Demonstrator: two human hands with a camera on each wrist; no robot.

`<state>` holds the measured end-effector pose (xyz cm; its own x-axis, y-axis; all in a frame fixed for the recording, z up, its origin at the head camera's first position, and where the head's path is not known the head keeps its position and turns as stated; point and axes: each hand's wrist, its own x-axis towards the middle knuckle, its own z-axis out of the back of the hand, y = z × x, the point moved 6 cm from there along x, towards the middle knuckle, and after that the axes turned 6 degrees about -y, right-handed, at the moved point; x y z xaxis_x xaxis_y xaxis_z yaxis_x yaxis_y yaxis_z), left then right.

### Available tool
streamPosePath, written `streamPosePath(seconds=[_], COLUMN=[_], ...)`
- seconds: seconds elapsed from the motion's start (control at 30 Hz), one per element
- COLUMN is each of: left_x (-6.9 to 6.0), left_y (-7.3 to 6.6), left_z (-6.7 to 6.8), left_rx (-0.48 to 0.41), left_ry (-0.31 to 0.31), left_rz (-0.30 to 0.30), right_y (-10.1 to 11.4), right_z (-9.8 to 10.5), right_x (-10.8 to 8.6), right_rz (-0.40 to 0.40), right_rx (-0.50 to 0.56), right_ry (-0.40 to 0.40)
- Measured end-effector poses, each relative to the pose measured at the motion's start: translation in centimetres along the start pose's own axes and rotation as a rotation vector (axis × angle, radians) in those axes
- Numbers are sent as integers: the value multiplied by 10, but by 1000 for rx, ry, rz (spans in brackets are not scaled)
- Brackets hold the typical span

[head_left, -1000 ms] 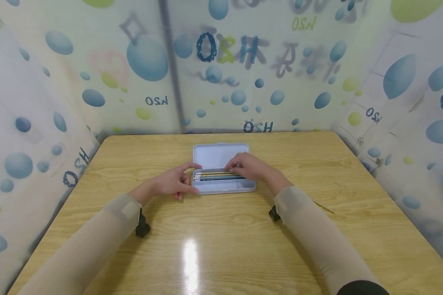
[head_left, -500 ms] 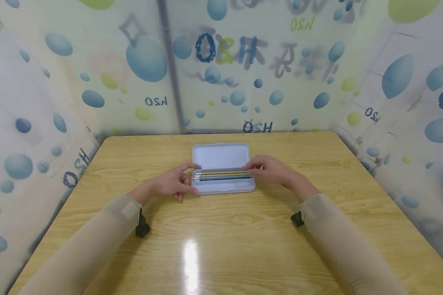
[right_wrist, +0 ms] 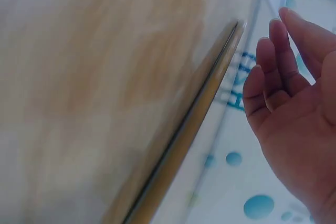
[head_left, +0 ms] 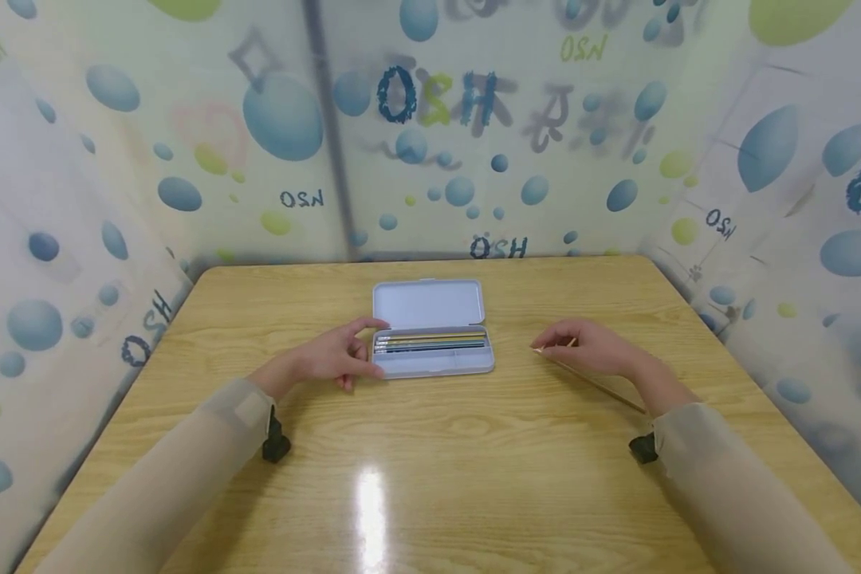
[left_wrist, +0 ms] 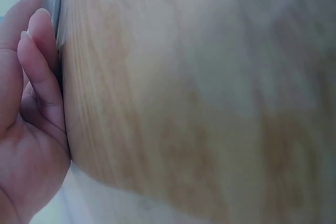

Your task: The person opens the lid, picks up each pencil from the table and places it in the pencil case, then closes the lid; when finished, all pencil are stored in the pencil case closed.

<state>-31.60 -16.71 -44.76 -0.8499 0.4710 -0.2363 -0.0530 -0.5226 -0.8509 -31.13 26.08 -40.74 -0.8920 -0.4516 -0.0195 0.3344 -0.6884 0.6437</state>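
A white pencil case lies open on the table, its lid folded back toward the wall. Several pencils lie side by side in its back compartment. My left hand grips the case's left end, thumb at the front corner and index finger at the back corner. Right of the case, my right hand hovers over a loose gold-coloured pencil. In the right wrist view its fingers are loosely bent and apart from the pencil, whose pale end points toward the fingertips.
The case's front compartment has a low divider near its right end. Patterned curtains stand behind the wooden table and along both sides. A bright light reflection shows near the front.
My right hand has left the pencils in the case and moved right to the loose pencil. The left hand stays at the case's left end.
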Motion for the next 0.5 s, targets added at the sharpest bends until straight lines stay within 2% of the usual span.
streamPosePath(seconds=[0.27, 0.5], left_x=[1, 1], left_y=[0, 0], left_z=[0, 0], left_rx=[7, 11], left_ry=[-5, -6], left_rz=[-1, -2], right_y=[-18, -38], right_z=[15, 19], right_x=[-27, -37], right_rz=[-37, -87], right_rx=[-11, 5], right_ry=[56, 119])
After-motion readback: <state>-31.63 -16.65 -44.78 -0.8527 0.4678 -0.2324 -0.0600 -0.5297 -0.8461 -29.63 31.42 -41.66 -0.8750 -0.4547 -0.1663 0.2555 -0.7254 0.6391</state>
